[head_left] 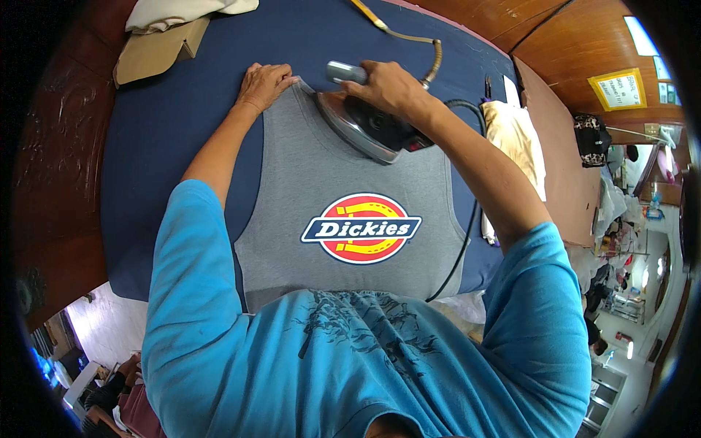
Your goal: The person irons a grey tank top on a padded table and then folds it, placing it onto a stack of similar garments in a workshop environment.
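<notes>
A grey sleeveless shirt lies spread flat on the dark blue padded table, with its neck end away from me. On its chest is a red, yellow and blue oval print. My right hand is wrapped round the handle of an iron. The iron's soleplate sits over the shirt's neckline, near the far shoulder straps. At the top of the left strap, my left hand has its fingers curled over the cloth and pinches the edge. The right shoulder strap is mostly hidden behind the iron and my right forearm.
Folded cream cloth lies along the table's right side. At the far left, a cardboard piece carries pale fabric. A black cord runs down the right, and a tan hose lies beyond the iron. Another person is at lower left.
</notes>
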The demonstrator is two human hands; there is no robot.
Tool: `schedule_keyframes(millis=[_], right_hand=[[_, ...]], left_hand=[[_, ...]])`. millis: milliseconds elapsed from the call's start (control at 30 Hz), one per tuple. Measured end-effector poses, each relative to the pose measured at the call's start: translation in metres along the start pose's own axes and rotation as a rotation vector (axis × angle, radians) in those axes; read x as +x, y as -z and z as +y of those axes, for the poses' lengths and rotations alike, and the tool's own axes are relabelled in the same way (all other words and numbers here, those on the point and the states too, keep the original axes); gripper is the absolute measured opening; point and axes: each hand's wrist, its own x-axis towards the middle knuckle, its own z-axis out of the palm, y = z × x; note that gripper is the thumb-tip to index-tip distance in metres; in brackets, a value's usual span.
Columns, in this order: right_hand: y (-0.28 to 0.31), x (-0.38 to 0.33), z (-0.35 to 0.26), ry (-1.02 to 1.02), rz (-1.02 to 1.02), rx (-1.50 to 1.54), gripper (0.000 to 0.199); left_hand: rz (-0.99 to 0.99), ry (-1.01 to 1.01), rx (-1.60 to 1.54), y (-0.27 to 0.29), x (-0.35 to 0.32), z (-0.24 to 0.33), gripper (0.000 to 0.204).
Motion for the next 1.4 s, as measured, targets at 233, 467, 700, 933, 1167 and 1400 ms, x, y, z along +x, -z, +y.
schedule_keyframes(millis=[233,467,700,933,1167,1400], right_hand=[[0.013,-0.07,0.078,-0.198,0.158,-0.029,0.05],[0.028,-0.082,0.09,-0.284,0.082,0.02,0.044],[0.002,-0.133,0.113,-0.399,0.378,-0.013,0.055],[0.026,-0.062,0.148,-0.474,0.388,-0.083,0.052],[0.031,-0.069,0.173,-0.441,0.37,-0.001,0.054],[0.025,-0.073,0.101,-0.286,0.153,-0.023,0.051]], left_hand=[[-0.039,0.054,-0.059,0.001,0.0,0.002,0.033],[-0.032,0.046,-0.072,-0.001,0.004,0.0,0.031],[-0.061,0.056,-0.102,-0.003,0.0,-0.005,0.03],[-0.225,0.169,-0.079,0.015,0.013,0.012,0.028],[-0.127,0.236,-0.069,0.011,0.009,0.019,0.031],[-0.063,0.285,-0.051,0.0,-0.002,0.02,0.029]])
